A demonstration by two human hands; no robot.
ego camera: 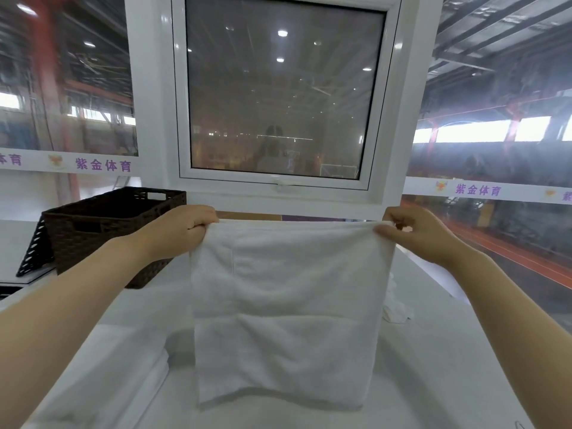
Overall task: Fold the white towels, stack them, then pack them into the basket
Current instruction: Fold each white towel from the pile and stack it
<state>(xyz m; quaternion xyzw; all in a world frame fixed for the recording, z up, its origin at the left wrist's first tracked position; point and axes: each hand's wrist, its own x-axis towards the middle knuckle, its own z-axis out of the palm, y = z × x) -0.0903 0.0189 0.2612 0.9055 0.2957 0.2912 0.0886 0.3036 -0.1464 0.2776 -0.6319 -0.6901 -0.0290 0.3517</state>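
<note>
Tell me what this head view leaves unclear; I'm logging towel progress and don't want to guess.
- Basket interior: hidden by its woven wall and the left hand.
- Table behind the held towel: covered.
- Crumpled white cloth: mostly hidden by the towel.
- Folded stack: count unreadable, white on white.

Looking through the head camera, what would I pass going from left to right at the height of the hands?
Dark woven basket → left hand → white towel, held up by its top corners → right hand.
</note>
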